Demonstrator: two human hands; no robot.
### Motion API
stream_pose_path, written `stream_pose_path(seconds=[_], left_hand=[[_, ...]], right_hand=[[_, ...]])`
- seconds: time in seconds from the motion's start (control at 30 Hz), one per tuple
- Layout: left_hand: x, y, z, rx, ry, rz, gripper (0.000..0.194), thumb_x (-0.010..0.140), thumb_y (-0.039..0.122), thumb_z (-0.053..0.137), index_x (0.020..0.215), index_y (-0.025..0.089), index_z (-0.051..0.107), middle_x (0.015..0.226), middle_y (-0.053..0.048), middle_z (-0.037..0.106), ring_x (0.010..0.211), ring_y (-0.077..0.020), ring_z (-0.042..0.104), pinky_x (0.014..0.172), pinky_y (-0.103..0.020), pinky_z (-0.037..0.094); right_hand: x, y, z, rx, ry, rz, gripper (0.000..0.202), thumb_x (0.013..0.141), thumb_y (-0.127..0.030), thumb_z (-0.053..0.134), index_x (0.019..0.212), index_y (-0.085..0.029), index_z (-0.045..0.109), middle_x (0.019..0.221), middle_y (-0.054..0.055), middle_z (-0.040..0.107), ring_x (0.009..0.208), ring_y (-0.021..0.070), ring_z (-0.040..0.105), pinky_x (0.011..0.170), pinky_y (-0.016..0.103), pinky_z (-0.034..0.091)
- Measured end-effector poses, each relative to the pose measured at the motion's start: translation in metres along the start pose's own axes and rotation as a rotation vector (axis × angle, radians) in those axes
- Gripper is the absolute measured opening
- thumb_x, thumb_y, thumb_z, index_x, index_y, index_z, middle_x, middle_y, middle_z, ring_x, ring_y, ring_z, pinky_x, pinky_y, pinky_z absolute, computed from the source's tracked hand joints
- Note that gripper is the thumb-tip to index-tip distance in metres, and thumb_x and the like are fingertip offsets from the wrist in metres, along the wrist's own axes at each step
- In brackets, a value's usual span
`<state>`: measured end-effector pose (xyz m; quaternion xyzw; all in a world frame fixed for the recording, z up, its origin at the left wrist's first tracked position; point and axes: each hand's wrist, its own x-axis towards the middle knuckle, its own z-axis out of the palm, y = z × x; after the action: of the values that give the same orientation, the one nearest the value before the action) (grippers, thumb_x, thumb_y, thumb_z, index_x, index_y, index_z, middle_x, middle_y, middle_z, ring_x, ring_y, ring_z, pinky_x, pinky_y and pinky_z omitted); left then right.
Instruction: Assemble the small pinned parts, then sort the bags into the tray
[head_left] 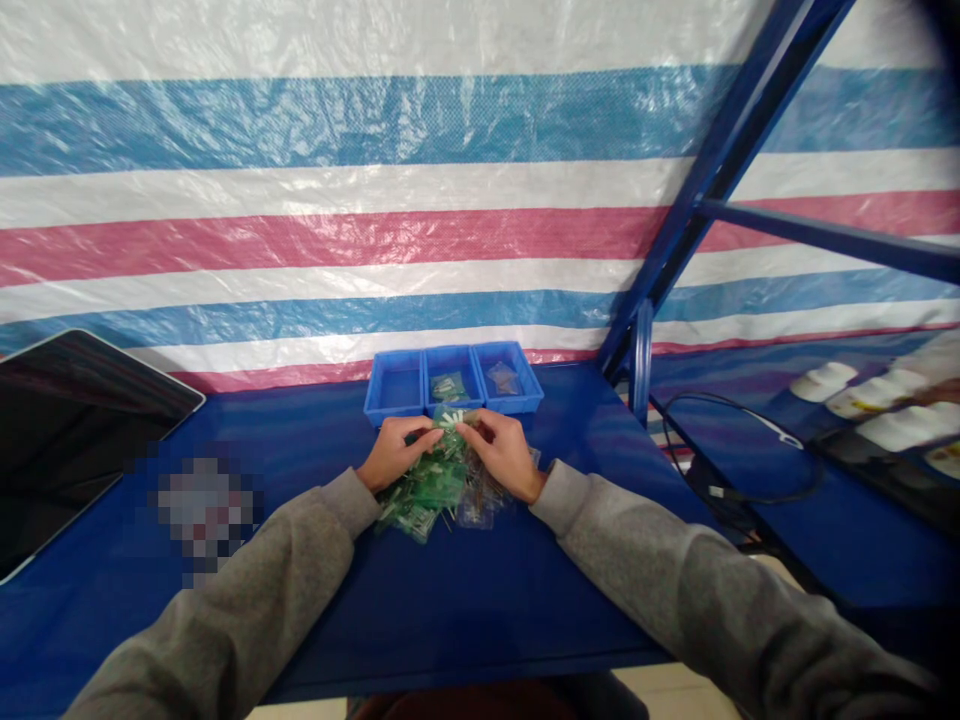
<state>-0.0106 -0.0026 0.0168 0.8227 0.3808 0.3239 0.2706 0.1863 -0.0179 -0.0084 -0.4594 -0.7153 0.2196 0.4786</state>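
Observation:
Both hands meet over a pile of small green packets on the blue table. My left hand pinches the left side of a small green packet with white pieces. On its right side, my right hand pinches the same packet. Clear packets lie at the right of the pile, partly under my right hand. Just behind the hands stand three joined blue bins: the left bin shows nothing inside, the middle bin holds green packets, and the right bin holds clear packets.
A dark flat screen lies at the left, with a blurred object beside it. Blue metal posts rise at the right. Beyond them, a second table bears a black cable and white containers.

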Motion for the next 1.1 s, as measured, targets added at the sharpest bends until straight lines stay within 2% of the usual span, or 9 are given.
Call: stream_pose_path(seconds=[0.2, 0.37, 0.6, 0.97, 1.1], left_hand=[[0.0014, 0.0005, 0.0012, 0.024, 0.022, -0.001, 0.038, 0.088, 0.038, 0.048, 0.062, 0.012, 0.059, 0.059, 0.0, 0.058, 0.059, -0.0109, 0.051, 0.062, -0.021, 0.039], [0.002, -0.0001, 0.0012, 0.003, 0.021, -0.014, 0.035, 0.087, 0.039, 0.049, 0.069, 0.012, 0.061, 0.06, 0.0, 0.058, 0.059, -0.0109, 0.052, 0.061, -0.021, 0.04], [0.0012, -0.0049, 0.0042, -0.05, 0.039, -0.056, 0.032, 0.087, 0.039, 0.049, 0.074, 0.012, 0.062, 0.06, 0.0, 0.059, 0.058, -0.0113, 0.053, 0.061, -0.021, 0.041], [0.0021, -0.0021, 0.0025, 0.018, 0.002, -0.019, 0.035, 0.084, 0.043, 0.054, 0.066, 0.012, 0.058, 0.058, 0.002, 0.052, 0.058, -0.01, 0.045, 0.055, -0.02, 0.035], [0.0002, -0.0021, 0.0032, -0.045, 0.018, -0.045, 0.033, 0.085, 0.04, 0.052, 0.068, 0.012, 0.059, 0.06, 0.001, 0.054, 0.059, -0.0103, 0.048, 0.058, -0.021, 0.038]], right_hand=[[-0.0004, 0.0049, 0.0026, -0.021, -0.015, 0.006, 0.032, 0.087, -0.041, 0.051, 0.065, -0.017, 0.055, 0.056, -0.002, 0.051, 0.053, 0.0116, 0.044, 0.052, 0.023, 0.033], [-0.0005, 0.0053, 0.0022, 0.009, -0.07, -0.016, 0.028, 0.087, -0.036, 0.049, 0.07, -0.017, 0.06, 0.06, 0.0, 0.054, 0.055, 0.0122, 0.045, 0.053, 0.023, 0.035], [0.0003, -0.0008, -0.0007, 0.007, -0.128, -0.049, 0.019, 0.083, -0.029, 0.054, 0.07, -0.017, 0.059, 0.064, 0.0, 0.055, 0.057, 0.0126, 0.047, 0.056, 0.023, 0.037], [-0.0001, 0.0015, 0.0009, 0.0, -0.088, -0.048, 0.02, 0.084, -0.032, 0.053, 0.07, -0.018, 0.057, 0.061, -0.001, 0.052, 0.056, 0.0127, 0.045, 0.054, 0.024, 0.035], [0.0002, -0.0009, -0.0002, 0.03, -0.055, -0.047, 0.028, 0.086, -0.036, 0.049, 0.064, -0.018, 0.052, 0.058, -0.002, 0.047, 0.054, 0.0117, 0.042, 0.053, 0.024, 0.033]])
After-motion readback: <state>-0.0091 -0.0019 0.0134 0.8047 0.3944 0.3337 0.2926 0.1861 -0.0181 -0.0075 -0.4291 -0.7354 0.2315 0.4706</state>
